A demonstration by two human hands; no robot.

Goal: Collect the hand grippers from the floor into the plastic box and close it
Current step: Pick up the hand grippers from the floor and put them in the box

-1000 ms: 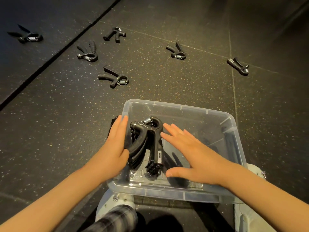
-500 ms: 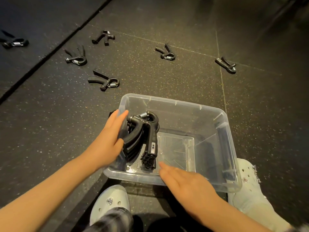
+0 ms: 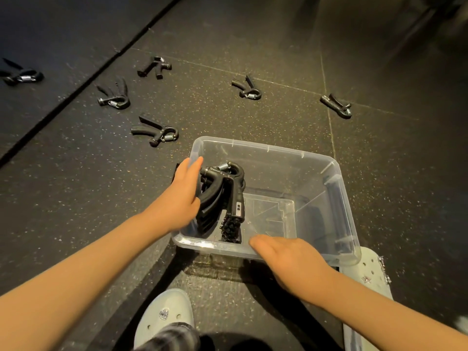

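Observation:
A clear plastic box (image 3: 339,198) stands open on the dark floor in front of me. Several black hand grippers (image 3: 225,196) are stacked upright against its left wall. My left hand (image 3: 181,196) is inside the box, its straight fingers pressed flat against the stack's left side. My right hand (image 3: 291,259) rests palm down on the near rim, fingers pointing left and holding nothing. Several more hand grippers lie on the floor beyond the box: the nearest (image 3: 155,131) at the left, another (image 3: 248,89) behind the box, and one (image 3: 338,106) at the far right.
More grippers lie farther left (image 3: 114,97) (image 3: 155,68), one (image 3: 22,77) past a seam in the floor mats. My white shoes (image 3: 164,315) (image 3: 374,272) stand just behind the box. A clear plastic edge (image 3: 350,335), perhaps the lid, shows at the bottom right.
My right hand has drawn back out of the box, from beside the stack to the near rim. My left hand stays against the stack.

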